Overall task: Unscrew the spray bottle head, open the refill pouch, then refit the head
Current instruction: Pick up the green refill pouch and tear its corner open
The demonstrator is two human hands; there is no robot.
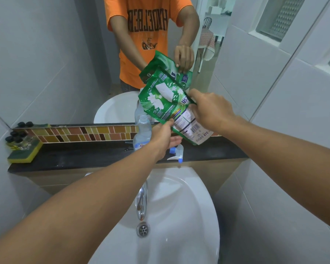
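Landmark: the black ledge (84, 155) behind the white basin (179, 216).

Refill pouch (170, 107): green, tilted, held in the air above the ledge's middle, in front of the mirror (65, 54); printed white panel with barcode turned toward its lower right corner.

Left hand (163, 138): above the ledge, fingers closed on the pouch's lower edge, thumb on top.

Right hand (211, 109): above the ledge, to the right of the left hand; fingertips pinched tight on the pouch's upper right edge.

Spray bottle (142, 134): clear, headless, open neck upward, standing on the ledge just left of the left hand, partly hidden by it.

Spray head (176, 152): white with blue parts, lying on the ledge below the left hand.

Sponge (25, 152): yellow and green, at the ledge's left end; small black-capped bottles (17, 138) on it.

Tap (142, 201): chrome, over the basin in front of the ledge.
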